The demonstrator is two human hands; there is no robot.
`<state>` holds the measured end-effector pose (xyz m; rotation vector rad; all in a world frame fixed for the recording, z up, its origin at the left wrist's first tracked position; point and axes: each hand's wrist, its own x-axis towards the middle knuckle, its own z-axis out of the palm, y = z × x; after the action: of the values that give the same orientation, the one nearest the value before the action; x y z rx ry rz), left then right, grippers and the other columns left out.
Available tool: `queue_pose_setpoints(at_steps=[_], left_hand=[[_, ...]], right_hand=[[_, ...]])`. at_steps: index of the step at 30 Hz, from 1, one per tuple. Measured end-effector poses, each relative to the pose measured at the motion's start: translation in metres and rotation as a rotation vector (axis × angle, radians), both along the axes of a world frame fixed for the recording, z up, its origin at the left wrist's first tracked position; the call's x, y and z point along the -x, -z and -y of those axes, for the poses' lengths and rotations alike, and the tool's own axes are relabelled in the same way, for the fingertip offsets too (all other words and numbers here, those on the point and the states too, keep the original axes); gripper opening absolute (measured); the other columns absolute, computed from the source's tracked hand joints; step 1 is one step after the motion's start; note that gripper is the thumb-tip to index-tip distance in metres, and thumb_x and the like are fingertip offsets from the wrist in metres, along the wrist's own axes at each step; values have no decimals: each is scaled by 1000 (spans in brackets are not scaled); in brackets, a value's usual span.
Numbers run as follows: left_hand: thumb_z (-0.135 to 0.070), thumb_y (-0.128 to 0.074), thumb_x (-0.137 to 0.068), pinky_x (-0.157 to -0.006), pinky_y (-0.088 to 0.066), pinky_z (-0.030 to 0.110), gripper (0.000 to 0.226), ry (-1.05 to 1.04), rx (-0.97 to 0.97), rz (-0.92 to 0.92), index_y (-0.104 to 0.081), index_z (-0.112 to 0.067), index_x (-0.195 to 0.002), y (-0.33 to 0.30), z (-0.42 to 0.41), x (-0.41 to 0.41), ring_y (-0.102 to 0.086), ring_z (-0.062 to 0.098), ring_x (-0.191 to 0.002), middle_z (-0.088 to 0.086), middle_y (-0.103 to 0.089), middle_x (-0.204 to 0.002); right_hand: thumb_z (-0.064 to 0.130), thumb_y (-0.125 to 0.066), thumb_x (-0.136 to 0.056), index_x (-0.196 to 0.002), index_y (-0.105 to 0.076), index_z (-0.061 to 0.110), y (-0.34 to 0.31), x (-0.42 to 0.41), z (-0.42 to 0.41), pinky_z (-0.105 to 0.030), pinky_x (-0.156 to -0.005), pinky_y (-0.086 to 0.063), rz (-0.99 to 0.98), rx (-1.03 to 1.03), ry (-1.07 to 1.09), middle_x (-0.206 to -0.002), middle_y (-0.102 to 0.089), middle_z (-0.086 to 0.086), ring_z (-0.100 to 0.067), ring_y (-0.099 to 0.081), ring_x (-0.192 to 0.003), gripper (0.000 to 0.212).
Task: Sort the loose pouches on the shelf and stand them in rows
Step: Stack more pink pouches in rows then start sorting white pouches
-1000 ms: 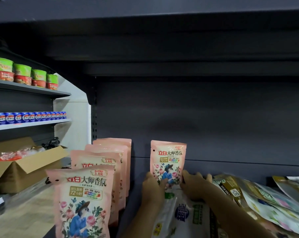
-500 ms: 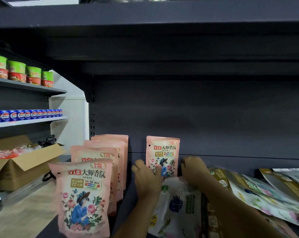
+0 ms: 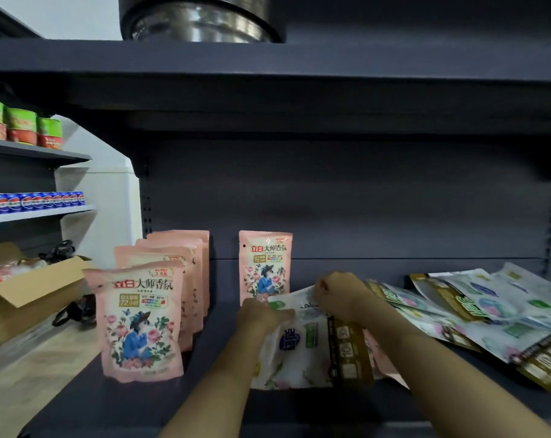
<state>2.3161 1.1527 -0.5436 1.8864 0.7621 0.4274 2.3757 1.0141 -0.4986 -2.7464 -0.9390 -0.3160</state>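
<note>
Both hands on white pouch (image 3: 302, 349) lying mid-shelf (image 3: 204, 358); left hand (image 3: 261, 316) grips its left edge; right hand (image 3: 342, 294) pinches its top; lone pink pouch (image 3: 265, 267) upright just behind.

Pouch row (image 3: 160, 298) stands left of single pouch (image 3: 264, 267); loose pouches (image 3: 489, 314) lie right.

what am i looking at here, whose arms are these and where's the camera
No machine here: a person wears a camera on the head, looking down at their own arms. On the dark shelf a row of pink pouches stands at the left, and a single pink pouch stands upright behind the hands. Loose pouches lie in a flat heap at the right. The left hand and right hand both grip a white pouch.
</note>
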Motion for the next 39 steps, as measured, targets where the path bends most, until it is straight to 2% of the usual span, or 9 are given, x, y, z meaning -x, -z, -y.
queue_pose_setpoints(at_steps=[4, 8, 14, 18, 21, 30, 32, 36, 39], left_hand=[[-20, -83, -68, -79, -47, 26, 55, 49, 114, 53, -60, 1, -113, -3, 8, 1, -60, 22, -94, 9, -63, -106], [-13, -84, -67, -89, -49, 32, 61, 55, 208, 80, -57, 9, -117, -1, 13, 1, -61, 28, -103, 15, -63, -115], [-17, -76, -77, -82, -43, 28, 59, 11, 209, 84, -49, 6, -125, 0, 15, -3, -57, 26, -99, 16, -58, -125], [-17, -77, -76, -88, -49, 31, 57, -80, 208, 75, -52, 6, -122, 0, 15, -7, -61, 29, -108, 17, -60, -123], [-14, -77, -75, -88, -51, 32, 48, -112, 176, 69, -59, 3, -116, 1, 17, -8, -63, 29, -106, 16, -63, -120], [-29, -69, -81, -80, -50, 30, 43, -100, -78, 41, -61, -5, -116, 6, 21, 1, -63, 27, -105, 11, -66, -118], [-34, -68, -81, -77, -48, 28, 46, -100, -187, 10, -60, -7, -117, 4, 22, 5, -63, 26, -106, 9, -65, -118], [-46, -63, -83, -75, -47, 31, 50, -123, -499, -91, -57, -12, -119, -3, 27, 11, -61, 24, -107, 6, -63, -119], [-46, -59, -86, -70, -42, 29, 42, -113, -670, -84, -57, -15, -114, -17, 34, 14, -61, 24, -104, 5, -63, -115]], right_hand=[[32, -42, -93, -93, -62, 13, 11, 9, 14, -33, -80, -47, 23, -8, -21, -102, -65, -10, -26, -59, -93, 28], [33, -42, -94, -68, -45, 20, 19, 10, 25, -30, -70, -43, 34, -40, -30, -83, -54, -3, -20, -51, -77, 29], [39, -39, -95, -99, -59, 14, 25, 10, 25, -34, -76, -48, 73, -29, -56, -100, -62, -7, -22, -56, -88, 32], [48, -41, -93, -102, -60, 16, 26, 7, 25, -32, -73, -46, 64, -64, -88, -105, -64, -7, -22, -59, -92, 39], [60, -44, -87, -115, -56, 21, 22, 8, 23, -33, -84, -49, 6, -67, -97, -116, -60, -2, -19, -57, -103, 50], [67, -57, -74, -128, -47, 26, 19, 11, 24, -34, -92, -45, -37, -58, -91, -130, -53, 1, -19, -50, -116, 69], [67, -57, -74, -120, -53, 25, 17, 11, 24, -32, -89, -46, -40, -46, -85, -125, -56, 1, -19, -52, -110, 62], [71, -50, -76, -82, -65, 21, 17, 8, 24, -29, -79, -46, 22, 40, -102, -98, -62, 3, -15, -54, -91, 52], [72, -47, -76, -83, -68, 23, 15, 5, 29, -29, -77, -45, 49, -34, -144, -86, -63, 7, -13, -55, -84, 54]])
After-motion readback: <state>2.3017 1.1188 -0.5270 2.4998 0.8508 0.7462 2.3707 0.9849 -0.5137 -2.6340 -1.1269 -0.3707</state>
